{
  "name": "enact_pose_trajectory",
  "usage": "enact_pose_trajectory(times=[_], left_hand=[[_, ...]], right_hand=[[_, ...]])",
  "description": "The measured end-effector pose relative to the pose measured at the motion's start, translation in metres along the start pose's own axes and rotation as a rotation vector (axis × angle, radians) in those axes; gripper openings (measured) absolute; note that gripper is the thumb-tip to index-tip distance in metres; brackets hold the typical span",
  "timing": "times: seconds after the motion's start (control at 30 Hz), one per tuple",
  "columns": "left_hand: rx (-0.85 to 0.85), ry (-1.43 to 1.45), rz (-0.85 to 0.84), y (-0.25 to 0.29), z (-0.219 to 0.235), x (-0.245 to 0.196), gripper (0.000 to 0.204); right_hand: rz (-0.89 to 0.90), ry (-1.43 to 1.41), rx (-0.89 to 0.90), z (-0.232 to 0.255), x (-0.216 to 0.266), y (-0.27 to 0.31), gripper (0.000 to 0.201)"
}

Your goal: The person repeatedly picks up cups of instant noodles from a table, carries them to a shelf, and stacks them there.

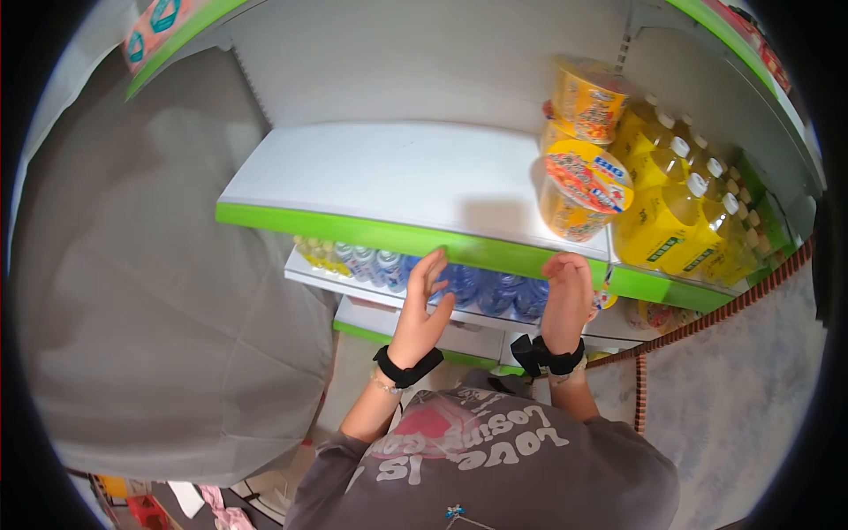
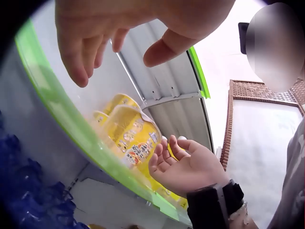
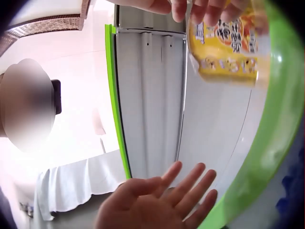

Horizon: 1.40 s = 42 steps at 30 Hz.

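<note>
One upright noodle tub [image 1: 574, 212] stands at 12 o'clock from the nearer right hand [image 1: 567, 305], fingers loosely bent; left hand [image 1: 420, 320], fingers apart.

Up. shelf [image 1: 380, 168], L + ctr: open span, passable over grn lip [image 1: 353, 227] | R end: noodle cups [image 1: 586, 190], stacked behind, blocking | beyond: yel. btls [image 1: 667, 221], packed | under lip: blue btls [image 1: 503, 296] | L side: gry cloth [image 1: 168, 265]

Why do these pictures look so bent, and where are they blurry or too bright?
Head view: dark rounded border and bowed green shelf edge, suggesting a wide-angle lens; soft shadow on the white shelf. Left wrist view: washed-out background at right, blurry blue bottles. Right wrist view: white glare at left.
</note>
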<state>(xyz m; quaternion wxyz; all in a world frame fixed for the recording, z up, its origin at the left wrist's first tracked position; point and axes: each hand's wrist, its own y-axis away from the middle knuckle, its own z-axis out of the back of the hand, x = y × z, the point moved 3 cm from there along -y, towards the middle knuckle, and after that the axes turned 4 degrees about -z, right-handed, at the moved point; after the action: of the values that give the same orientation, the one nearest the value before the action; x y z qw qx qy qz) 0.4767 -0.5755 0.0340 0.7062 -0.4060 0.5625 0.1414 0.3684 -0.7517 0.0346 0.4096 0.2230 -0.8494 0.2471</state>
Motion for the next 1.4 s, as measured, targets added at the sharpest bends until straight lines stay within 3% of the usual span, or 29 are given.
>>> enact_pose_trajectory(times=[0.13,0.2,0.3,0.43,0.47,0.53,0.67,0.73,0.87,0.9,0.93,0.97,1.0,1.07,1.2,1.4], left_hand=[[-0.164,-0.047,0.065,0.063,0.044,-0.025,0.056],[-0.252,-0.095,0.121,0.113,0.07,-0.026,0.049],[-0.415,-0.104,0.285,0.208,0.098,-0.015,0.038],[-0.758,-0.166,0.464,0.325,0.109,-0.015,0.025],[-0.802,-0.19,0.438,0.357,0.109,-0.008,0.022],[-0.909,-0.173,0.51,0.398,0.101,-0.014,0.021],[-1.006,-0.123,0.551,0.44,0.095,-0.025,0.019],[-0.884,-0.202,0.456,0.441,0.091,-0.027,0.018],[-0.732,-0.53,0.454,0.432,0.066,-0.068,0.02],[-0.829,-0.536,0.468,0.436,0.063,-0.078,0.02],[-0.777,-0.568,0.432,0.437,0.059,-0.087,0.02],[-0.72,-0.597,0.4,0.44,0.054,-0.093,0.021],[-0.811,-0.6,0.417,0.451,0.05,-0.097,0.021],[-0.784,-0.635,0.462,0.467,0.036,-0.099,0.02],[-0.965,-0.729,0.469,0.516,0.015,-0.107,0.021],[-1.411,-0.744,0.578,0.586,-0.033,-0.127,0.021]], right_hand=[[-0.167,0.18,0.198,-0.035,-0.02,0.033,0.013],[-0.212,0.166,0.253,-0.055,-0.034,0.051,0.012],[-0.451,0.076,0.394,-0.078,-0.047,0.084,0.011],[-0.517,0.089,0.524,-0.101,-0.057,0.117,0.011],[-0.523,0.095,0.524,-0.105,-0.057,0.124,0.011],[-0.542,0.058,0.672,-0.114,-0.057,0.142,0.013],[-0.584,0.113,0.727,-0.12,-0.061,0.189,0.013],[-0.623,0.165,0.765,-0.121,-0.058,0.215,0.012],[-0.627,0.18,0.861,-0.114,-0.058,0.261,0.012],[-0.644,0.174,0.894,-0.117,-0.055,0.274,0.011],[-0.677,0.172,0.985,-0.122,-0.055,0.288,0.011],[-0.676,0.172,0.958,-0.123,-0.054,0.297,0.011],[-0.675,0.172,0.932,-0.125,-0.053,0.303,0.011],[-0.744,0.148,1.039,-0.129,-0.054,0.318,0.011],[-0.81,0.15,1.192,-0.142,-0.062,0.346,0.01],[-0.915,0.177,1.516,-0.17,-0.076,0.409,0.011]])
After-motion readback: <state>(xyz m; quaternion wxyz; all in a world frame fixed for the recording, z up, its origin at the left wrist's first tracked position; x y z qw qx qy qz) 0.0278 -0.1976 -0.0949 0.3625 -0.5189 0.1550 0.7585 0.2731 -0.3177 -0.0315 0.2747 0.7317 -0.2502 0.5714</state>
